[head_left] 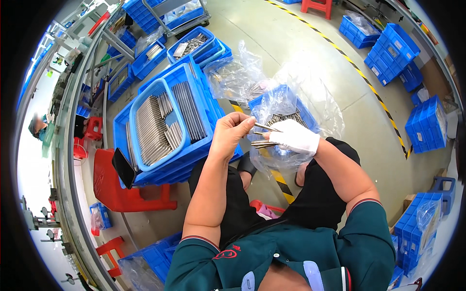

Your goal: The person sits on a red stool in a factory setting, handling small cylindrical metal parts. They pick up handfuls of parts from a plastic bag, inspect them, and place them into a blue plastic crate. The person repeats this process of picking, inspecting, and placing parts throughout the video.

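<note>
We sit over the work with both hands raised between our knees. Our bare left hand [233, 130] pinches one thin silver metal rod [267, 128] at its end between thumb and fingertips, while our right hand in a white cloth glove [296, 137] is closed around a small bundle of the same rods [263, 144], their tips pointing left. Just beyond the hands stands a blue plastic crate lined with a clear plastic bag [281, 104], with loose rods lying inside it. To our left, an oval blue plastic basket [158, 123] rests in a larger blue crate [201, 104] on a red plastic stool [116, 189]; neat rows of rods already fill most of both. We judge the sorting well advanced, though the lined crate is far from emptied.
</note>
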Available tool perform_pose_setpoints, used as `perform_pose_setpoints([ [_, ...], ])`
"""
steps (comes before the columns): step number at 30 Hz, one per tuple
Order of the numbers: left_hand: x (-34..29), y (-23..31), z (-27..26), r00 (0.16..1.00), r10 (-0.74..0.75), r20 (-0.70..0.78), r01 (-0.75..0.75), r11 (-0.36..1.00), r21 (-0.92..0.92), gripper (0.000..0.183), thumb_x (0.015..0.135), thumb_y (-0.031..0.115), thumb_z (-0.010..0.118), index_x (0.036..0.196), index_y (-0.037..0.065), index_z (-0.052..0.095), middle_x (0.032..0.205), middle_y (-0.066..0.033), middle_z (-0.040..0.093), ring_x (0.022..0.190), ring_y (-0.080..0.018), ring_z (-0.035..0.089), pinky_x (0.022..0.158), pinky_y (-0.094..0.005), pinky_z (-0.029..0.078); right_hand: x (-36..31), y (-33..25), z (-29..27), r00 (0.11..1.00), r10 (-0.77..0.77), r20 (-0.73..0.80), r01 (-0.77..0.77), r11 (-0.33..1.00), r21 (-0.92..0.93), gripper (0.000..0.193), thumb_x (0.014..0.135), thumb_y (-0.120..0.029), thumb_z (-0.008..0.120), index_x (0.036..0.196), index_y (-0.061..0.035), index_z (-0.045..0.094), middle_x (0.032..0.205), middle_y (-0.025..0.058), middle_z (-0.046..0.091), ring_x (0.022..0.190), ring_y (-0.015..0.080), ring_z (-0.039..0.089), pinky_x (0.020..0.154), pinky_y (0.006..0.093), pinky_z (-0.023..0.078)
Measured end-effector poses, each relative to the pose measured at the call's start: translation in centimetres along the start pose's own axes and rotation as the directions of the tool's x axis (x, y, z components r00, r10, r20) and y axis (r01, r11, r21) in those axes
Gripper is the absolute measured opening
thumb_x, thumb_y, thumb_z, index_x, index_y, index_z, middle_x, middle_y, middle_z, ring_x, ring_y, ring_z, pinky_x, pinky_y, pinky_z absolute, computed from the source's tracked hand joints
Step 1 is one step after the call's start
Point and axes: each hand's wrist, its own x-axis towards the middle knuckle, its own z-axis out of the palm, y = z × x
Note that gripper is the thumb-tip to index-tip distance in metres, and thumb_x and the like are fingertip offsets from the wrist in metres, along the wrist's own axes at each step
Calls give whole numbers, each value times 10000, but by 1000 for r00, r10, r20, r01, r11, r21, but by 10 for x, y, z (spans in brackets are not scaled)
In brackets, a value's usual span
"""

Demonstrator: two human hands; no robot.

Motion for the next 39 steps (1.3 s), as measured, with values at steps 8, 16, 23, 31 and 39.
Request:
perform_pose_setpoints([
  [8,-4,8,3,999,-16,44,14,999,45,173,805,145,724,853,-5,653,702,6,588,636,-55,475,585,-210,370,0,6,1,1000,-7,23,7,1000,-15,387,877,-381,597,754,-15,587,591,14,468,557,89,409,508,283,353],
  [16,1,-9,1,997,-16,80,26,993,-118,183,818,176,719,845,10,647,722,-11,599,623,-75,488,585,-220,391,-4,3,7,999,-31,-30,31,999,13,382,889,-386,580,779,-20,589,591,16,469,552,92,418,507,283,357],
  [23,-1,-1,9,998,-21,66,32,985,-171,230,880,244,650,864,14,646,706,6,563,661,-65,477,626,-224,381,-7,-4,-2,1000,27,-7,-26,997,76,445,879,-444,568,806,-9,629,650,50,564,612,122,486,577,294,416],
  [31,5,-8,2,945,298,-132,-243,914,324,215,936,200,565,905,-11,592,711,4,522,667,-50,441,593,-222,373,-8,4,-8,1000,24,-11,-23,997,78,400,888,-403,570,800,-16,622,633,36,538,582,116,475,546,283,398],
  [39,8,-20,29,997,-35,-65,-4,856,-517,246,983,282,453,919,57,528,903,-103,608,861,-200,578,767,-355,481,-1,10,4,993,119,8,-97,766,635,267,878,-317,607,866,-50,603,634,-22,481,521,62,413,470,237,323],
])
